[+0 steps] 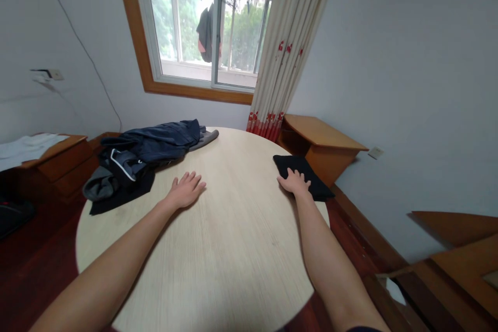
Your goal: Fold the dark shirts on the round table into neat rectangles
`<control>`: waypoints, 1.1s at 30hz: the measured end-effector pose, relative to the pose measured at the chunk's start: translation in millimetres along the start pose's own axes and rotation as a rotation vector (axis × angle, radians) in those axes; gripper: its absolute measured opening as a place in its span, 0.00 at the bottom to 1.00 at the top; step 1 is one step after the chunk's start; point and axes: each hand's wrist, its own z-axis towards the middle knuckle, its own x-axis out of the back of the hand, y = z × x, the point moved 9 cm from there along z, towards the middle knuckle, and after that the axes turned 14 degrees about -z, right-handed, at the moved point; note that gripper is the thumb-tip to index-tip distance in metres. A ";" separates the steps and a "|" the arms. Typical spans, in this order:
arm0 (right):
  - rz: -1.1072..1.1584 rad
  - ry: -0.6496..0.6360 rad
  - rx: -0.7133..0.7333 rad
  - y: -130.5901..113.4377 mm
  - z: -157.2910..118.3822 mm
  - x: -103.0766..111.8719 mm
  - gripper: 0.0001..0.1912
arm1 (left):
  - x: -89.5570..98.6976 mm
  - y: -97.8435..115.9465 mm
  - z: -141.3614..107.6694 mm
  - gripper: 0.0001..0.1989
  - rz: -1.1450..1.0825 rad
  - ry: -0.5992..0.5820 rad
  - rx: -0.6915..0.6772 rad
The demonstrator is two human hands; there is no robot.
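Observation:
My left hand (187,190) lies palm down on the round pale wooden table (237,228), its fingers apart and nothing in it. Just beyond it, at the table's left side, is a heap of dark clothes (159,142), navy, black and grey, with a white-edged piece on its near side. My right hand (295,182) rests with spread fingers on a folded black cloth (317,187) at the table's right edge. Part of this cloth is hidden under the hand and wrist, and its right corner reaches past the table's rim.
A wooden desk (327,135) stands behind the table's right side, near a patterned curtain (280,62) and a window (210,26). At the left is a wooden cabinet (70,161) with white cloth on top. Wooden furniture (459,270) fills the lower right.

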 end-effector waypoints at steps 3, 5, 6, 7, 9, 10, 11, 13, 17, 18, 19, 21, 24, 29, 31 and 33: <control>-0.034 -0.018 0.008 -0.4 1.9 -4.5 0.35 | -0.7 0.0 -0.9 0.33 0.015 -0.018 0.008; -0.042 0.006 0.017 -2.0 5.5 -2.4 0.34 | -1.2 -0.3 -2.0 0.33 0.018 -0.023 0.013; -0.045 0.031 0.029 -3.3 7.8 0.3 0.33 | -1.4 -0.4 -2.5 0.33 0.018 -0.019 0.011; -0.047 0.060 0.046 -4.8 10.1 3.6 0.33 | -1.5 -0.6 -2.7 0.33 0.017 -0.010 0.008; -0.037 0.130 0.090 -9.1 13.6 11.7 0.32 | -1.4 -0.9 -1.9 0.32 0.009 0.014 -0.005; -0.023 0.168 0.107 -11.0 14.5 16.4 0.31 | -1.4 -1.3 -0.8 0.31 -0.001 0.025 -0.009; -0.004 0.210 0.115 -12.5 14.5 21.6 0.30 | -0.9 -1.8 0.6 0.30 -0.019 0.033 -0.012; 0.043 0.309 0.115 -15.2 11.1 34.3 0.27 | 5.2 -2.0 3.5 0.29 -0.080 0.071 -0.020; 0.153 0.461 0.210 -31.8 -7.5 57.0 0.22 | 54.7 -6.2 -3.7 0.28 -0.108 0.397 0.010; 0.180 0.461 0.260 -38.5 -12.6 59.3 0.21 | 71.1 -8.7 -10.1 0.28 -0.066 0.505 0.032; 0.203 0.450 0.308 -45.2 -17.3 60.4 0.21 | 86.2 -11.9 -17.2 0.27 -0.017 0.599 0.059; 0.231 0.417 0.376 -56.4 -25.4 60.6 0.19 | 108.6 -21.3 -28.9 0.25 0.066 0.717 0.120; 0.235 0.385 0.425 -67.4 -33.8 59.7 0.17 | 119.6 -41.0 -31.7 0.23 0.123 0.719 0.199; 0.211 0.333 0.488 -79.3 -40.6 56.5 0.16 | 105.6 -55.4 -13.7 0.21 0.186 0.596 0.205; 0.205 0.316 0.495 -80.9 -41.0 54.7 0.15 | 98.9 -55.3 -8.3 0.20 0.195 0.561 0.203; 0.203 0.302 0.498 -81.8 -40.4 52.0 0.15 | 96.9 -52.4 -7.1 0.20 0.169 0.571 0.186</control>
